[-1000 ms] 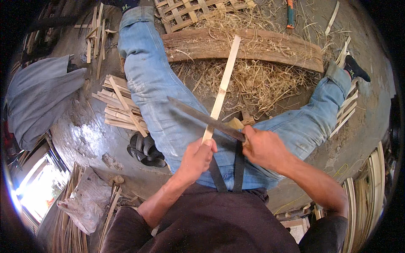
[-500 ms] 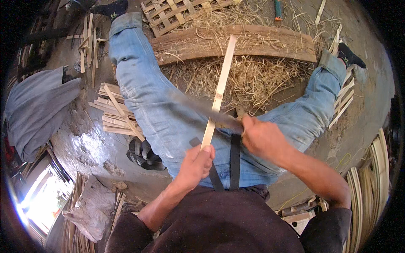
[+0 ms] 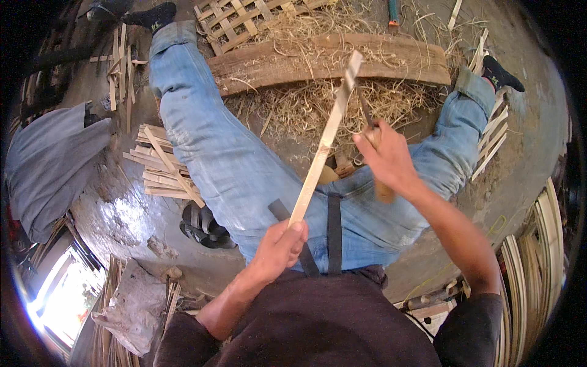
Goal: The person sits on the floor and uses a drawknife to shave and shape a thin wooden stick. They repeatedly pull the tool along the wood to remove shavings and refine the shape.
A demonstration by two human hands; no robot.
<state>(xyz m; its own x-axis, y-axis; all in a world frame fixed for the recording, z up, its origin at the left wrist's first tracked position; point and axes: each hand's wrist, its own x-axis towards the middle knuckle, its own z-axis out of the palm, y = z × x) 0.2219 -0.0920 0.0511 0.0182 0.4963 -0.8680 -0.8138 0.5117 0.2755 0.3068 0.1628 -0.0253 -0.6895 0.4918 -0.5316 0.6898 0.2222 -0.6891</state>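
My left hand (image 3: 278, 249), near my lap, is closed around the lower end of a pale, flat bamboo strip (image 3: 319, 162). From there the strip slants up and away to the right, its far end over a curved wooden plank (image 3: 275, 68). Closed in my right hand (image 3: 389, 158) is a knife (image 3: 384, 192) with a thick wooden handle. Its dark, narrow blade points away from me, close beside the strip's upper part; whether it touches cannot be made out. Curly shavings (image 3: 293, 116) lie around the plank, between my outstretched legs.
A woven lattice (image 3: 241, 25) and a green-handled tool (image 3: 393, 11) lie beyond the plank. Left of my leg are stacked strips (image 3: 162, 177), dark sandals (image 3: 206, 226) and a grey cloth (image 3: 52, 162). Long strips (image 3: 531, 275) stand at the right.
The knife has swung from across the strip's lower part to near its far end, my right hand moving away and slightly right. My left hand keeps its hold; the strip tilts farther right.
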